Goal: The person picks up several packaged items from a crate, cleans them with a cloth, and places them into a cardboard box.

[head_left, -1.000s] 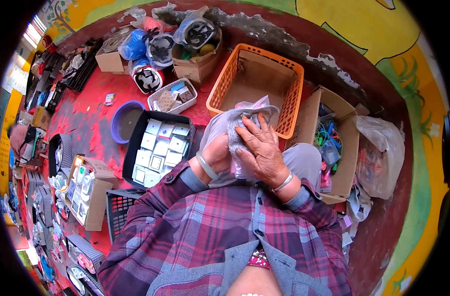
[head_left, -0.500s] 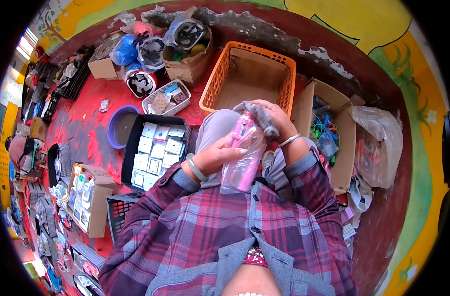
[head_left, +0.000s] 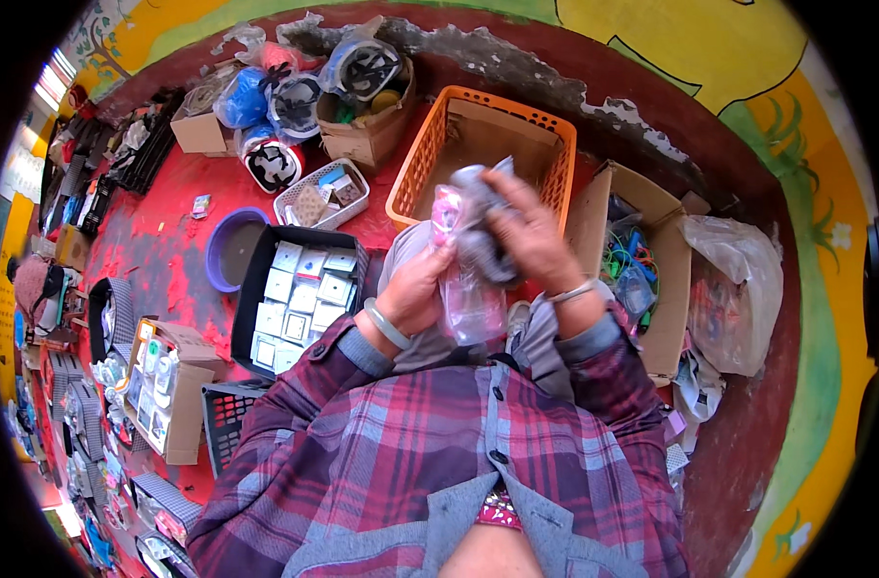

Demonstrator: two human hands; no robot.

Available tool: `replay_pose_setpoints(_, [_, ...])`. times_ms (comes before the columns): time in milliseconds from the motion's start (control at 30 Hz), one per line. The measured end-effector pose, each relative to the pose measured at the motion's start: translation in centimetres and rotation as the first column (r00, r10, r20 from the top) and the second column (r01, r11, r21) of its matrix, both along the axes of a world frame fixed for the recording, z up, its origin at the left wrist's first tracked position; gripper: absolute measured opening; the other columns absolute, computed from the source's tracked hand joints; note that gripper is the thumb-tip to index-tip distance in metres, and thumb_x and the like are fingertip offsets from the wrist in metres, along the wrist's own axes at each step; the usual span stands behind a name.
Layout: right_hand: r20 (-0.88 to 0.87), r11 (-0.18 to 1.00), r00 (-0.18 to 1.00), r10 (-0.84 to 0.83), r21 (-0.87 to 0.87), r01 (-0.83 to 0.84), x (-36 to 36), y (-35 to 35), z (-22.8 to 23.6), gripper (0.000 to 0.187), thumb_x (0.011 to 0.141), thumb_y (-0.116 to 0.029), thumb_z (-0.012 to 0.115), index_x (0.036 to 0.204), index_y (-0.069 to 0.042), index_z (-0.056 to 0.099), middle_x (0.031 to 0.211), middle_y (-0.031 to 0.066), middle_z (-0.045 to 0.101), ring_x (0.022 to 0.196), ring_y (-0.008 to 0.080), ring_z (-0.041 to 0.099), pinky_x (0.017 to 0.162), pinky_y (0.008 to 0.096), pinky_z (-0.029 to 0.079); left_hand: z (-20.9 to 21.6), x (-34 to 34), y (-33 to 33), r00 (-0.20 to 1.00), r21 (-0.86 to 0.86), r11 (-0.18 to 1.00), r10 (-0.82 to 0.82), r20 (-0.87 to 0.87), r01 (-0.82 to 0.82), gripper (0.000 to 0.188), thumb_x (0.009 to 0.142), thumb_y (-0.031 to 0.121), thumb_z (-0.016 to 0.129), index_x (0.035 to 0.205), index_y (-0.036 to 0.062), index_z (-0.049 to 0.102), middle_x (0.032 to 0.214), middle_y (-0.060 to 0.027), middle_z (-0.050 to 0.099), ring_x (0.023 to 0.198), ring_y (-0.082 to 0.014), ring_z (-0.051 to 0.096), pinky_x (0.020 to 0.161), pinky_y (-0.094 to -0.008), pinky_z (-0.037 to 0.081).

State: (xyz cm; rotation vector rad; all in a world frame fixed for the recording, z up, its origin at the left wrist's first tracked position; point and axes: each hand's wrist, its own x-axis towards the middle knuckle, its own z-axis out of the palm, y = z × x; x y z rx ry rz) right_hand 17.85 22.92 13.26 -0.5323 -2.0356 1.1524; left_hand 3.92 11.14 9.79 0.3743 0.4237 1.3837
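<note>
A pink item in a clear plastic bag (head_left: 470,306) is upright above my lap; its exact kind is hard to make out. My left hand (head_left: 417,289) grips it along its left side, the thumb lying on the plastic. In my right hand (head_left: 536,234) is a crumpled grey cloth (head_left: 485,243), pressed against the upper right side of the bag. The cloth hides part of the pink item, and my right fingers are bent over it.
Beyond my knees stands an orange plastic basket (head_left: 398,183) lined with cardboard. To the right is a cardboard box (head_left: 677,265) of coloured cords beside a clear bag (head_left: 747,289). On the left are a black bin (head_left: 256,279) of small white boxes, a purple basin (head_left: 214,252) and a white basket (head_left: 357,209).
My right hand has drawn the cloth down from the top onto the bag's side. The bagged item has moved slightly away from my body and stands more upright.
</note>
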Motion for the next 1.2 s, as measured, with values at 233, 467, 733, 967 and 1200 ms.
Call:
replay_pose_setpoints(233, [0.272,0.92,0.946,0.174,0.297,-0.255,-1.0,-5.9,-3.2,0.046,0.083,0.0,0.052,0.128,-0.008,0.049,0.138,0.0213,0.04,0.131,0.0375,0.035,0.109,0.0399,0.026,-2.6,-2.1,0.9,0.961,-0.146,0.954,0.273,0.051,-0.263,0.033,0.098,0.027,0.039,0.117,0.0031,0.051,0.108,-0.015,0.06,0.094,-0.0259,0.061,0.087,-0.0396,0.05])
replay_pose_setpoints(467, [0.287,0.859,0.914,0.286,0.345,-0.377,1.5,-7.9,-1.6,0.041,0.08,-0.001,0.056,0.12,-0.007,0.055,0.132,0.0197,0.047,0.124,0.0399,0.041,0.104,0.0445,0.031,-3.4,-3.0,1.0,0.947,-0.17,0.936,0.319,0.045,-0.307,0.041,0.098,0.035,0.039,0.126,0.0061,0.046,0.116,-0.0166,0.057,0.103,-0.0289,0.058,0.092,-0.0446,0.046])
replay_pose_setpoints(733, [-0.417,0.695,0.904,-0.099,-0.679,-0.237,7.4,-3.5,-0.3,0.034,0.092,-0.012,0.047,0.126,-0.006,0.05,0.123,0.012,0.056,0.109,0.0296,0.058,0.095,0.0394,0.046,-0.1,-5.4,0.8,0.923,0.01,0.927,0.373,0.093,-0.376,0.05,0.098,0.038,0.034,0.133,0.0012,0.038,0.124,-0.0216,0.052,0.114,-0.0338,0.053,0.1,-0.0461,0.041])
replay_pose_setpoints(967, [-0.799,0.643,0.57,-0.193,-0.542,-0.541,2.0,-3.5,5.8,0.041,0.097,-0.02,0.04,0.135,-0.007,0.038,0.13,0.0133,0.05,0.121,0.0297,0.049,0.103,0.0422,0.039,1.8,0.2,1.1,0.948,0.066,0.946,0.318,0.006,-0.318,0.042,0.098,0.031,0.043,0.132,0.0071,0.042,0.121,-0.0082,0.055,0.109,-0.0221,0.055,0.096,-0.039,0.044])
replay_pose_setpoints(1200, [0.138,0.948,0.981,-0.136,0.305,0.089,-2.0,-3.7,0.8,0.033,0.088,-0.016,0.055,0.12,-0.008,0.056,0.125,0.0231,0.051,0.124,0.0357,0.043,0.104,0.0423,0.032,-1.4,2.9,-1.5,0.987,0.094,0.988,0.113,0.114,-0.124,0.06,0.089,0.05,0.051,0.128,0.0049,0.044,0.121,-0.0119,0.055,0.11,-0.0247,0.054,0.096,-0.0408,0.043])
